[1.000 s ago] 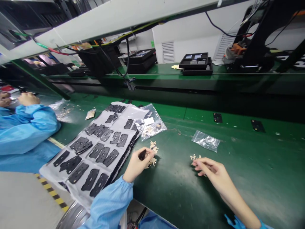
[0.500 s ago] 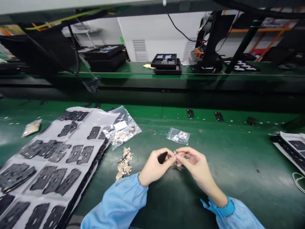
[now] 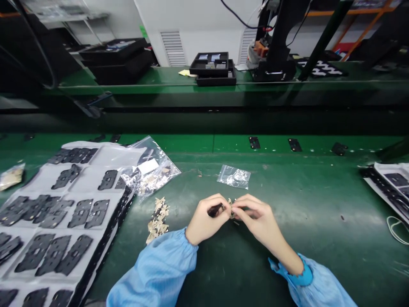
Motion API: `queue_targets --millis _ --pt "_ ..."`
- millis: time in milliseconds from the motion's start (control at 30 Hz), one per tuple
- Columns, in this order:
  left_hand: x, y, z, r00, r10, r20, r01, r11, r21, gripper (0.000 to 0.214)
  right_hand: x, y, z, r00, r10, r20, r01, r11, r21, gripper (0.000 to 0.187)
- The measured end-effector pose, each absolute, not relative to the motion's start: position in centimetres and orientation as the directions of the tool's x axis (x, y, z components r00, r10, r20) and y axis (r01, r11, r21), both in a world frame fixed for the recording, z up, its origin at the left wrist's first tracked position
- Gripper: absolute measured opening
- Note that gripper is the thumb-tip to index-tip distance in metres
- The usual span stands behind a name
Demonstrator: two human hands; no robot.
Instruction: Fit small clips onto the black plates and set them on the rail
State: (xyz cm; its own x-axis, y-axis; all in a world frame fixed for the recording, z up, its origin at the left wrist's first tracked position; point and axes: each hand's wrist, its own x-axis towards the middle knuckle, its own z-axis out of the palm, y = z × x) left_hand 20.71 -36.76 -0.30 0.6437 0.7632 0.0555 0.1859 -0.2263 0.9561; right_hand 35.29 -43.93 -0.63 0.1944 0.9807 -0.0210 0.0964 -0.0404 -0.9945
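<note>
My left hand [image 3: 207,219] is closed, its thumb and fingers curled around a dark, black part [image 3: 216,209] that shows only in part. My right hand [image 3: 257,215] meets it fingertip to fingertip in a pinch; what it grips is too small to make out. Small pale metal pieces [image 3: 230,203] show around the touching fingertips, partly covered by them. To the left of my left hand, a loose pile of small beige metal pieces [image 3: 159,221] lies on the green bench. A small clear zip bag [image 3: 234,177] with shiny contents lies just beyond both hands.
A white compartment tray [image 3: 105,160] with flat black plates fills the left side. A larger clear bag [image 3: 153,172] overlaps its edge. Several black plates [image 3: 294,145] lie along the back strip. Another tray [image 3: 388,166] and a white cord [image 3: 394,230] are at right.
The camera view has shifted, so the tray and bags appear further left. Both hands stay together at the same spot; less of the black part shows in my left hand.
</note>
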Motion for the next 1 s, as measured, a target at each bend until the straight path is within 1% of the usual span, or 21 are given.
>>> queue_targets --millis 333,400,467,667,867,1000 --pt "20.7 -37.2 -0.7 0.619 0.784 0.051 0.160 -0.190 0.969 0.014 35.1 -44.2 -0.7 0.098 0.985 0.139 0.291 0.105 -0.951 0.012" --pt "20.7 -37.3 -0.7 0.622 0.782 0.043 0.157 -0.178 0.971 0.015 35.1 -44.2 -0.6 0.094 0.984 0.150 0.307 0.115 -0.945 0.011" --pt "20.7 -37.3 -0.8 0.623 0.781 0.038 0.153 -0.169 0.974 0.015 35.1 -44.1 -0.6 0.098 0.987 0.126 0.290 0.092 -0.953 0.011" --pt "20.7 -37.2 -0.8 0.620 0.784 0.033 0.168 -0.174 0.970 0.015 35.3 -43.8 -0.9 0.094 0.996 -0.001 0.166 -0.017 -0.986 0.011" --pt "20.9 -37.3 -1.1 0.630 0.777 0.015 0.175 -0.160 0.971 0.015 35.0 -44.0 -1.4 0.176 0.984 0.016 0.246 -0.029 -0.969 0.008" --pt "20.7 -36.9 -1.5 0.577 0.817 -0.004 0.189 -0.129 0.973 0.013 35.5 -43.8 -2.1 0.265 0.964 -0.016 0.148 -0.057 -0.987 0.008"
